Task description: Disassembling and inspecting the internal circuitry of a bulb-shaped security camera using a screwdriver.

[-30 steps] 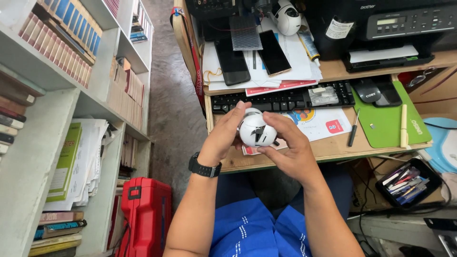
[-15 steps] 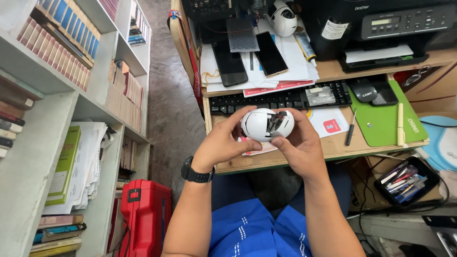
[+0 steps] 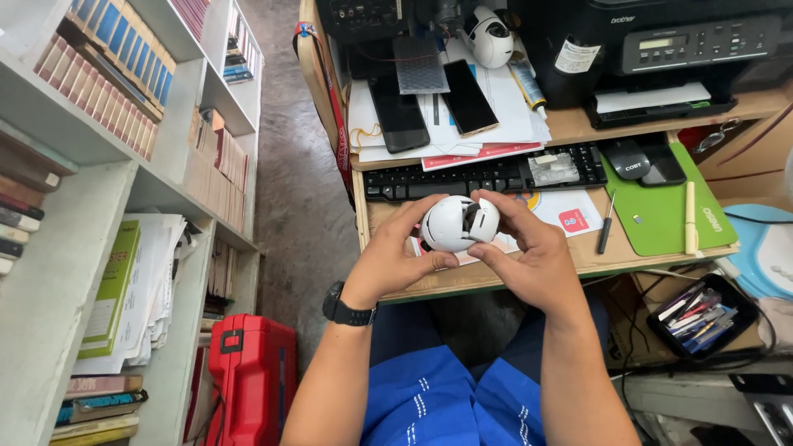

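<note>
I hold a white, egg-shaped plastic device point(image 3: 457, 224) with a dark opening in its shell, just above the front edge of a wooden desk point(image 3: 496, 277). My left hand point(image 3: 396, 252), with a black watch at the wrist, cups the device from the left and below. My right hand point(image 3: 529, 248) grips it from the right, thumb underneath and fingers over the top. A black keyboard point(image 3: 479, 175) lies on the desk just beyond the device.
A black printer point(image 3: 661, 58), a second white round device point(image 3: 489, 37), two dark phones point(image 3: 429, 103) on papers, a mouse point(image 3: 628, 157), a green mat point(image 3: 661, 215) with a small screwdriver point(image 3: 605, 223). Bookshelves point(image 3: 99, 165) at left, a red case point(image 3: 248, 380) on the floor.
The device has turned in my hands, so its dark opening now faces up and right. Both hands stayed on it and shifted their grip slightly.
</note>
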